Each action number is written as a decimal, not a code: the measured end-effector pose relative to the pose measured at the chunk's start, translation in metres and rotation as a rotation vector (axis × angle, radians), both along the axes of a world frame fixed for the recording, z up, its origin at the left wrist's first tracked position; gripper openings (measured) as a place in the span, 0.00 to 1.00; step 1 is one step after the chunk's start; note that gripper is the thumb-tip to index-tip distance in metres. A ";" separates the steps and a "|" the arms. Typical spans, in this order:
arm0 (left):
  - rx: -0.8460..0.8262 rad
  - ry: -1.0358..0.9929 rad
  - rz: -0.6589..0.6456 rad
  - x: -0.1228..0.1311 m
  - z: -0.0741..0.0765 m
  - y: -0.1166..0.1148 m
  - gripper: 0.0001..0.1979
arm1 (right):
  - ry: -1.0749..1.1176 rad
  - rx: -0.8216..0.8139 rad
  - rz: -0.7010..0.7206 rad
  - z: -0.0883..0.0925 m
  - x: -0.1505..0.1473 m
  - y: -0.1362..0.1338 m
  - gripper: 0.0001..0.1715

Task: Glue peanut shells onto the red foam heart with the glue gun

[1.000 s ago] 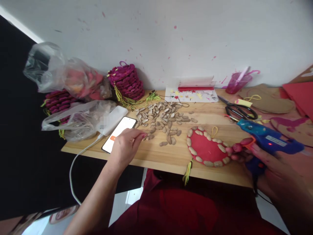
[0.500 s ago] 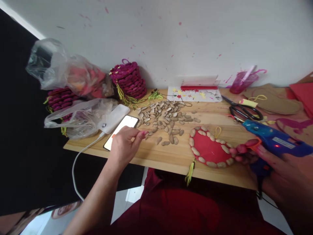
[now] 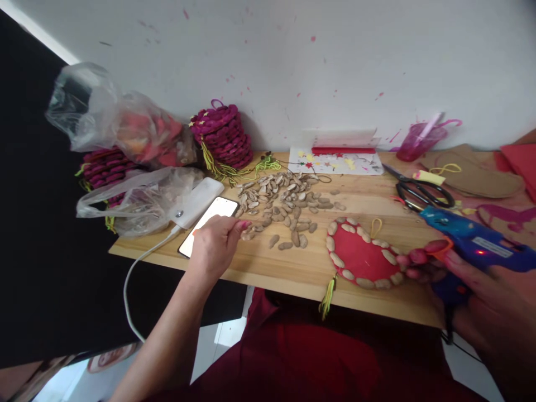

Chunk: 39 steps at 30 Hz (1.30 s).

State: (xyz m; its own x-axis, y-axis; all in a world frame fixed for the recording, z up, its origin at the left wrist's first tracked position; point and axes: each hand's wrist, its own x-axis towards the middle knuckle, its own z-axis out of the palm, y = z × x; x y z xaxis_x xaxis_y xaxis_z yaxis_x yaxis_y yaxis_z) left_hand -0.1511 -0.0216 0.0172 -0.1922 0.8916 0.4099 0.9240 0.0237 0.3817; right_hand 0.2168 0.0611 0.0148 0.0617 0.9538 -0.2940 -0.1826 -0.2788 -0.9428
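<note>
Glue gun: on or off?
Looks on: a red light glows on the side of the glue gun, held in the right hand. Cannot tell whether it's hot.

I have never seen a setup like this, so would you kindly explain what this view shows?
There is no machine here: a person works with two bare hands, and the view comes from a camera worn on the head, looking forward and down. The right hand holds a blue glue gun, its fingertips by a red heart edged with shells. The left hand is above a phone, its fingertips at loose shells; whether it grips one is unclear. Scissors also lie on the table.
</note>
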 end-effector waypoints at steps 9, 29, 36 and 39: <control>0.037 0.046 -0.064 0.006 -0.005 0.007 0.11 | 0.042 -0.057 -0.003 -0.010 0.008 0.003 0.17; -0.012 0.110 -0.276 0.009 -0.013 0.024 0.06 | 0.156 0.008 0.039 -0.010 0.009 -0.001 0.15; 0.018 0.253 -0.362 0.000 -0.016 0.025 0.11 | 0.210 0.071 0.103 -0.009 0.008 -0.004 0.12; -0.017 0.281 -0.381 -0.003 -0.018 0.025 0.11 | 0.217 0.084 0.116 -0.009 0.009 -0.006 0.13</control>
State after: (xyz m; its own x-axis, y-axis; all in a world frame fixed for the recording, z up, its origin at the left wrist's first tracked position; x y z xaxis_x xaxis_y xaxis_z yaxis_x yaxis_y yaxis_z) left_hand -0.1546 0.0029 -0.0007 0.2665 0.8841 0.3839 0.9355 -0.3331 0.1178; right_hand 0.2257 0.0554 0.0054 -0.1055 0.9725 -0.2077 -0.3543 -0.2319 -0.9059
